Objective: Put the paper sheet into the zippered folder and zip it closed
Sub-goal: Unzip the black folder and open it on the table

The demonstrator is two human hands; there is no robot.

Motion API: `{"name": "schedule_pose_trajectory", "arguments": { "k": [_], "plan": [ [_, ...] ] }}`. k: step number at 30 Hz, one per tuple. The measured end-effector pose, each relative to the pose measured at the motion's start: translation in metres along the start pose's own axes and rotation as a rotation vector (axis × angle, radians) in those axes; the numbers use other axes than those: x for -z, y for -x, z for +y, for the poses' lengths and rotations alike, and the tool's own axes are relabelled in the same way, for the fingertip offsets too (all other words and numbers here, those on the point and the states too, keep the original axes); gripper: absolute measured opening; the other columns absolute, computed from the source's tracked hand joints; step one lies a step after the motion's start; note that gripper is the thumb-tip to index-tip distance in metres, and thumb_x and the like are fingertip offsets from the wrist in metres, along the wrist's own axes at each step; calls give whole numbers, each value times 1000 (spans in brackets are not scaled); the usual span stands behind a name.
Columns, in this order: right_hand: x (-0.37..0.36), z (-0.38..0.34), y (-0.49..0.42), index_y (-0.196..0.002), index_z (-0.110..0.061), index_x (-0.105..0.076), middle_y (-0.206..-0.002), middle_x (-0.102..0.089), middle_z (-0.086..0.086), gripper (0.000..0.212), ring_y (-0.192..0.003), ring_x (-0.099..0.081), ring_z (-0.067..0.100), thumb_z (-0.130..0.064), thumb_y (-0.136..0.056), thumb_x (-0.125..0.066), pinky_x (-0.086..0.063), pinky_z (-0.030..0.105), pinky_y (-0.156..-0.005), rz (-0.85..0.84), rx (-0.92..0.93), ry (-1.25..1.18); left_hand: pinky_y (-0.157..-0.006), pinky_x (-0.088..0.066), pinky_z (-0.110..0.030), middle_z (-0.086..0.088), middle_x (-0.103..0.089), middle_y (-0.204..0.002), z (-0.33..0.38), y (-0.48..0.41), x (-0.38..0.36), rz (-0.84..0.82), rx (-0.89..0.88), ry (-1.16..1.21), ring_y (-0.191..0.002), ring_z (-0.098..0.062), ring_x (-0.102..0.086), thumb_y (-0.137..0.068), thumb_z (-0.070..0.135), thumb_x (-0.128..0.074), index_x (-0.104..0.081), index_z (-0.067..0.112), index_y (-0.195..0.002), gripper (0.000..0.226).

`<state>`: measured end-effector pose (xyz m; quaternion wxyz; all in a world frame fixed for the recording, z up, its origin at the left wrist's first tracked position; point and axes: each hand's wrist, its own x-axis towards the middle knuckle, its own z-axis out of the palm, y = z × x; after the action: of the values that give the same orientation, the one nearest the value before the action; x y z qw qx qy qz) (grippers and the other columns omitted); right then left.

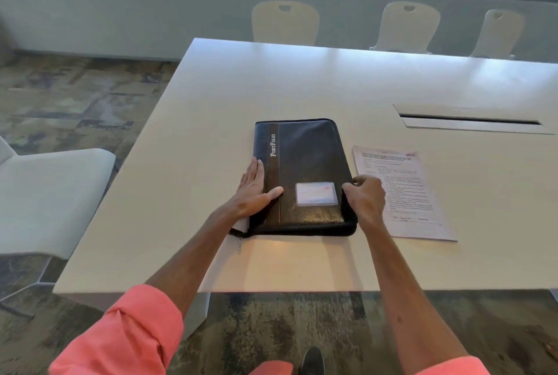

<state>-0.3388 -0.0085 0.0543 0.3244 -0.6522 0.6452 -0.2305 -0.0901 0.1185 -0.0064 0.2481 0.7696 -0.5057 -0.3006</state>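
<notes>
A black zippered folder (pixel 305 163) marked "PortFolio" lies flat on the white table (pixel 211 103), its cover down. My left hand (pixel 256 190) rests flat, fingers spread, on its left spine edge. My right hand (pixel 363 196) curls around the folder's right edge near the front corner. A printed paper sheet (pixel 413 202) lies on the table just right of the folder, partly under my right hand. A zipper pull (pixel 239 243) hangs at the folder's front left corner.
A long cable slot (pixel 471 119) is cut into the table behind the sheet. White chairs stand along the far side (pixel 285 23) and one at the left (pixel 51 193). The table's front edge runs just below the folder.
</notes>
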Motion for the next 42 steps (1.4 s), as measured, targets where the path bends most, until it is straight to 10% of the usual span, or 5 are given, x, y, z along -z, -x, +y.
{"name": "schedule_pose_trajectory", "arguments": {
  "k": [10,17,26,38,42],
  "plan": [
    [28,-65,-4,-72,-16,-78,-68,-75,-5,26,-67,-65,15,-30,-94,-74,-53,36,-68,-62,191,-426,-138,7,-43,6,4,-184,57,8,45,112,-124,164,-169,-8,4,-114,62,-35,1,21,-176,82],
    [11,-120,30,-102,-7,-81,-90,-80,11,35,-70,-71,15,-35,-111,-62,-52,27,-58,-255,446,-645,-126,-10,-24,12,-8,-183,106,41,108,219,-247,415,-158,5,-13,-116,55,-36,-8,27,-177,72],
    [-51,-151,83,-141,-22,-73,-135,-78,-4,36,-135,-67,15,-33,-108,-67,-50,51,-119,-559,720,-646,-125,-45,-38,31,-63,-146,103,77,156,328,-196,671,-139,1,-61,-116,55,-35,-55,49,-148,38],
    [-146,-115,94,-170,-23,-37,-174,-41,-1,67,-163,-35,18,-42,-110,-59,-31,45,-132,-470,880,-198,-135,-20,-37,0,-23,-181,14,101,215,362,172,177,-166,-22,-26,-104,6,-53,-21,20,-175,80],
    [-169,-96,73,-176,-24,-14,-182,-20,-1,66,-169,-15,16,-49,-118,-35,-13,50,-138,-456,935,196,-133,-19,-43,-8,-10,-184,-2,99,199,381,289,-197,-167,-31,-22,-118,37,-37,-5,20,-177,69]
  ]
}}
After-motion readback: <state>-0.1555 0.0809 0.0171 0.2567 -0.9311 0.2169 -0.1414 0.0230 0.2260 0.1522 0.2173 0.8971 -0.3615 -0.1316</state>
